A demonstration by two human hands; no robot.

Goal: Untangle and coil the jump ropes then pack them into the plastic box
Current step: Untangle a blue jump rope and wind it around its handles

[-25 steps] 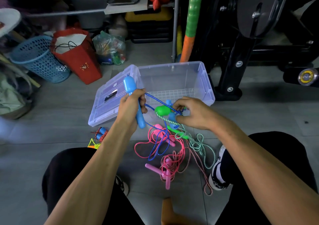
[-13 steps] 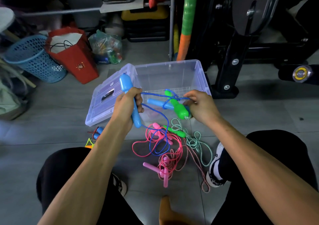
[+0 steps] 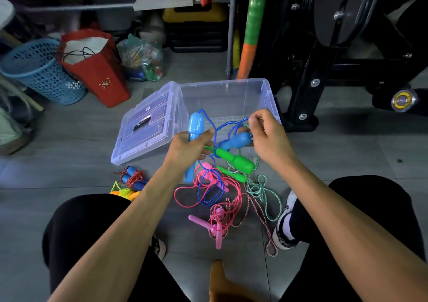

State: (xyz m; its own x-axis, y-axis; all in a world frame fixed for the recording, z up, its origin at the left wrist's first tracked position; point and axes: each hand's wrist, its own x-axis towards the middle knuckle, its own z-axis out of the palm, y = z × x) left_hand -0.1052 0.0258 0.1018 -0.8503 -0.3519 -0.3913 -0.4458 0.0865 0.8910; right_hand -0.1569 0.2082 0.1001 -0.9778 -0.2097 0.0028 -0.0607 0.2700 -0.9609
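My left hand grips one blue handle upright, fingers wrapped round its shaft. My right hand has risen since half a second ago and now pinches the blue cord near the second blue handle, lifting it in front of the plastic box. The green handle, which my right hand held a moment ago, now hangs free below the blue one, with the blue cord apparently looped round its neck. I judge that the blue rope is being separated from the green-and-white rope, and that the crossing at the green handle is the knot to clear next.

The rest of the tangle lies on the floor between my knees: the pink rope, a second green handle and the twisted cords. Two coiled ropes lie by my left knee. The box stands open and holds no rope yet, its lid leaning against its left side.
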